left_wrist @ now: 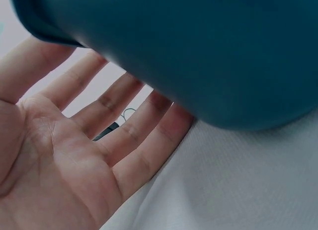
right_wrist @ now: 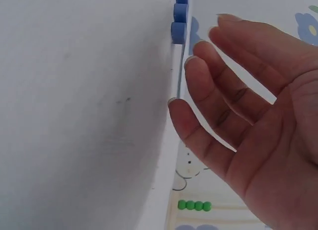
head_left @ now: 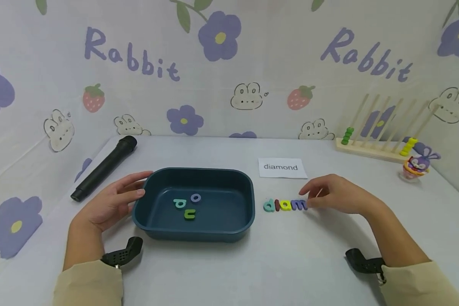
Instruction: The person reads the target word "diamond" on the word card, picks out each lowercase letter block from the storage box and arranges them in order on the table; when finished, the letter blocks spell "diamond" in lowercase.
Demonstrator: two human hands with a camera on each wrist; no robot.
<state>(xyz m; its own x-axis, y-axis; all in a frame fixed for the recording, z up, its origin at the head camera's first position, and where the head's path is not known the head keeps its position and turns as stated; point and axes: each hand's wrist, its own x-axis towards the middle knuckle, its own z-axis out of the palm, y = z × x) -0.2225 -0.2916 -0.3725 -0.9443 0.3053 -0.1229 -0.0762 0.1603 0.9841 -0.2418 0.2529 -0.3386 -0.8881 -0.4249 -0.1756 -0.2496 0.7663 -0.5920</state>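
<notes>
My left hand (head_left: 114, 199) rests against the left side of a dark blue-green rectangular basin (head_left: 193, 236). In the left wrist view its straight fingers (left_wrist: 144, 125) reach along the outer wall, with the thumb at the rim. Inside the basin lie a teal letter (head_left: 179, 204), a purple-blue "o" (head_left: 196, 198) and a green letter (head_left: 189, 214). To the right, a row of colourful letters reads teal "d" (head_left: 269, 205), dark red "i" (head_left: 277, 205), yellow "a" (head_left: 285, 205) and purple-blue "m" (head_left: 299, 205). My right hand (head_left: 334, 195) hovers at the "m", its fingers loosely bent and holding nothing.
Behind the letter row lies a white card (head_left: 283, 168) printed "diamond". A black microphone (head_left: 105, 168) lies at the back left. At the back right stand a wooden bead rack (head_left: 375, 151) with green and yellow beads and a small purple rabbit figure (head_left: 417, 163).
</notes>
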